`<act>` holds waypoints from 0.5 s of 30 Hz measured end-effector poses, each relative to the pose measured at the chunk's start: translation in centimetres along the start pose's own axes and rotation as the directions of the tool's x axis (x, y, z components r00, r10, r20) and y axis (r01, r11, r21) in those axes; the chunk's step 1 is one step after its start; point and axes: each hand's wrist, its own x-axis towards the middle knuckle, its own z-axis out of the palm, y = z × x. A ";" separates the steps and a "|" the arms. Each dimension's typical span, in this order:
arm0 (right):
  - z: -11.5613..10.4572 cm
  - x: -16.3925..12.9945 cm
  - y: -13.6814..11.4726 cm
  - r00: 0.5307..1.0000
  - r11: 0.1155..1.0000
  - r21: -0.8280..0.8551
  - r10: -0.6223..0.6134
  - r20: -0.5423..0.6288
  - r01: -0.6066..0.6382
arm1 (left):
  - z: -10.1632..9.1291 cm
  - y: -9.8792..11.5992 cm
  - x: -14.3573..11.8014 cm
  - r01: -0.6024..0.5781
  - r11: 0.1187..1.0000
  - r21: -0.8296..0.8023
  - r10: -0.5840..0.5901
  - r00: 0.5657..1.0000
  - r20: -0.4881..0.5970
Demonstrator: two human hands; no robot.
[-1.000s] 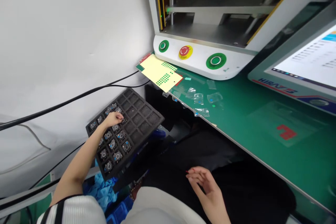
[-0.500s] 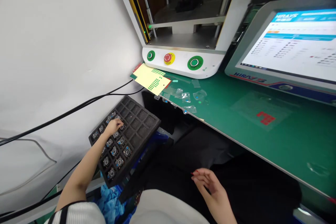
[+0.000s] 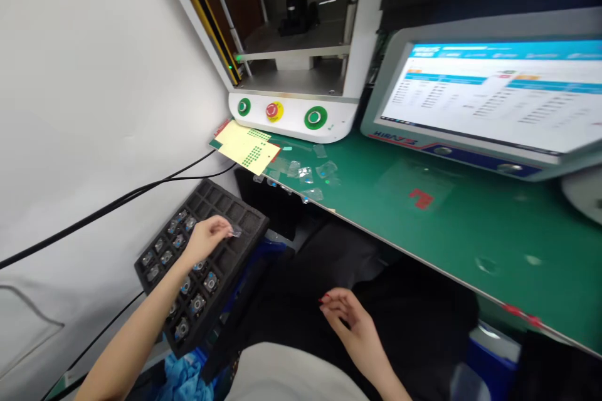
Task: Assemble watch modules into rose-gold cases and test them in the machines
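Note:
My left hand [image 3: 209,239] is over the black foam tray [image 3: 256,225], its fingertips pinched on a small clear plastic piece [image 3: 236,231]. The exact kind of this piece is too small to make out. Several small round-centred modules [image 3: 197,304] with blue spots sit in the tray's pockets to the left and below; part of them is hidden by my wrist and forearm. My right hand [image 3: 350,322] hovers above my dark-clothed lap, fingers loosely curved and nothing visible in it.
A green-topped bench [image 3: 367,200] carries yellow cards [image 3: 244,149], bits of clear film [image 3: 305,175] and a red-marked bag [image 3: 421,198]. Behind stand a white press machine [image 3: 291,119] with buttons and a monitor [image 3: 470,100]. Black cables [image 3: 117,199] cross left of the tray.
My left hand has moved right across the tray, and a clear piece now shows at its fingertips. My right hand keeps its loose curl. The view has turned to the right.

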 end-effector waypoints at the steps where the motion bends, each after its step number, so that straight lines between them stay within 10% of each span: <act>1: 0.2 0.1 -0.3 1.000 1.000 0.000 -0.010 0.007 0.010 | 1.8 1.9 0.3 -0.057 0.997 -0.061 0.058 0.998 0.021; 8: 0.1 -0.9 -2.9 0.995 0.995 -0.021 -0.097 -0.029 0.096 | 15.0 15.3 5.2 -0.382 0.891 -0.244 0.395 0.918 0.006; 15: -2.7 -2.6 -1.9 0.977 0.995 -0.020 -0.097 -0.190 0.095 | 19.0 20.2 7.9 -0.549 0.835 0.025 0.545 0.820 -0.177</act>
